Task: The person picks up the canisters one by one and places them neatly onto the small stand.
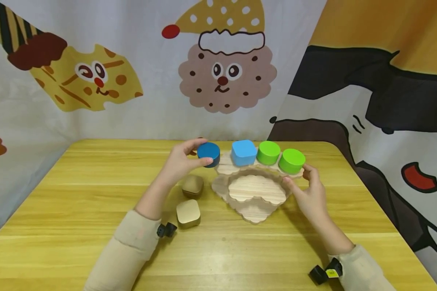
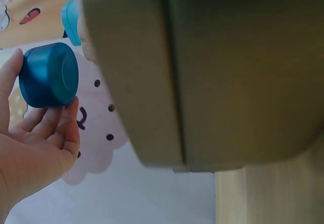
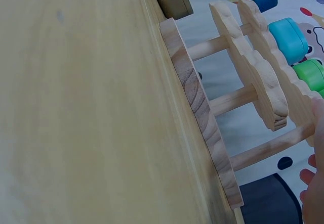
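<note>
My left hand (image 1: 192, 157) pinches a dark blue cylinder (image 1: 208, 154) between thumb and fingers, just left of the top tier of a scalloped wooden stand (image 1: 255, 191). In the left wrist view the dark blue cylinder (image 2: 48, 75) sits at my fingertips (image 2: 70, 114). On the top tier stand a light blue rounded block (image 1: 243, 152) and two green cylinders (image 1: 268, 152) (image 1: 291, 160). My right hand (image 1: 301, 180) grips the stand's right edge beside the nearer green cylinder. The right wrist view shows the stand's tiers (image 3: 203, 114) side on.
Two tan rounded blocks (image 1: 193, 185) (image 1: 188, 213) lie on the yellow wooden table (image 1: 76, 210) by my left wrist. One tan block (image 2: 202, 72) fills most of the left wrist view. A cartoon-printed curtain (image 1: 138, 89) hangs behind the table.
</note>
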A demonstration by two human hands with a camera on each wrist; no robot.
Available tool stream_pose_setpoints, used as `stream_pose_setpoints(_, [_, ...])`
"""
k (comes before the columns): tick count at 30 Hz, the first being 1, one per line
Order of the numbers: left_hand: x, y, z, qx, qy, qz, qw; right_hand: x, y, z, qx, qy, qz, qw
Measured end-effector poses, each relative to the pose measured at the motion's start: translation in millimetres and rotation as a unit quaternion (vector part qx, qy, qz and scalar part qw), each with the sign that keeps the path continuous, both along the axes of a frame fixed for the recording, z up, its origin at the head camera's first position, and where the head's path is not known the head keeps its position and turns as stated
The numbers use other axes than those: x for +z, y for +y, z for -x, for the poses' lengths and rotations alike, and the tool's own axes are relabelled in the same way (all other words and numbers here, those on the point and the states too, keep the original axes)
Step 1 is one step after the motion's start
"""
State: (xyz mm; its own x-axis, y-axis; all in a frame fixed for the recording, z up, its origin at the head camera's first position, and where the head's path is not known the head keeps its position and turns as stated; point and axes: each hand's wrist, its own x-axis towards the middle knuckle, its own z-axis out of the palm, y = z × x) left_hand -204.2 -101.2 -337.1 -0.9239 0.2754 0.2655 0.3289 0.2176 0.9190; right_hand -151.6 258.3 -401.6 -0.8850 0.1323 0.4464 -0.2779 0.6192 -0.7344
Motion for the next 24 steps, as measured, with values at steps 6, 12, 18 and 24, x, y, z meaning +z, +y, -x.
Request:
stream_pose_setpoints(6, [3.1, 6, -6.4, -0.003, 0.0, -0.015, 0.9999, 0.0, 0, 0.0, 0.002, 0.005, 0.0, 1.0])
stream_pose_setpoints(12, [4.7, 14, -12.0, -0.007, 0.01, -0.014, 0.9998, 0.5, 0, -0.1, 0.001, 0.009, 0.002, 1.0])
stream_pose_setpoints(18, [2.0, 21, -14.4, 0.004, 0.001, -0.019, 0.9998, 1.5, -1, -0.2, 0.001, 0.006, 0.006, 1.0])
stream_pose_setpoints(24, [-1.5, 29, -17.0, 0.014, -0.004, -0.027, 0.9995, 1.6, -1, -0.5, -0.001, 0.005, 0.01, 1.0])
